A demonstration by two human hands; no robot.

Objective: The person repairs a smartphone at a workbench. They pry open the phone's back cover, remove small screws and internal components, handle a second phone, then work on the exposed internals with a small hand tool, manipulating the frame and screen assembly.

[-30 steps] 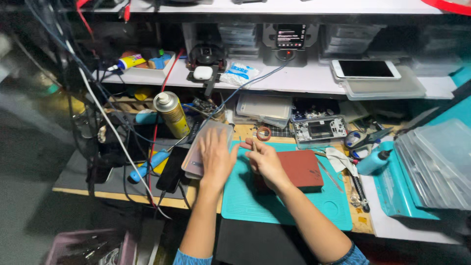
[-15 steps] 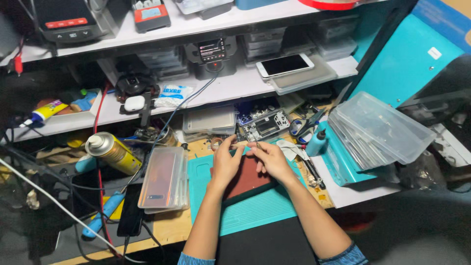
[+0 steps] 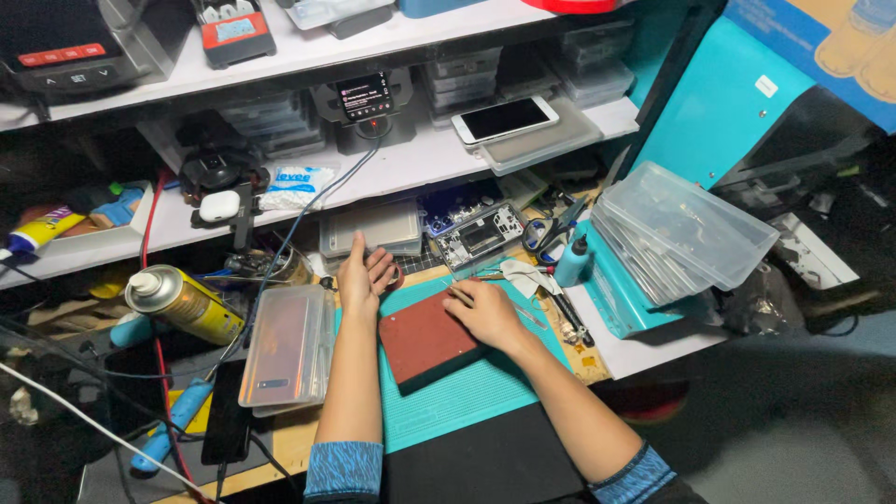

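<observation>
Since a moment ago, both hands have parted: left hand (image 3: pixel 362 273) lifted, fingers together, right hand (image 3: pixel 487 313) curled on the red-brown block (image 3: pixel 425 338).

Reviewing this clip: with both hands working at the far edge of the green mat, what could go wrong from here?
1. The left hand reaches toward the clutter behind the green mat; a sleeve or wrist might snag the loose cables.
2. The spray can lies on its side and could roll.
3. The right hand rests on the red pad near small tools, which a nudge may scatter.
</observation>
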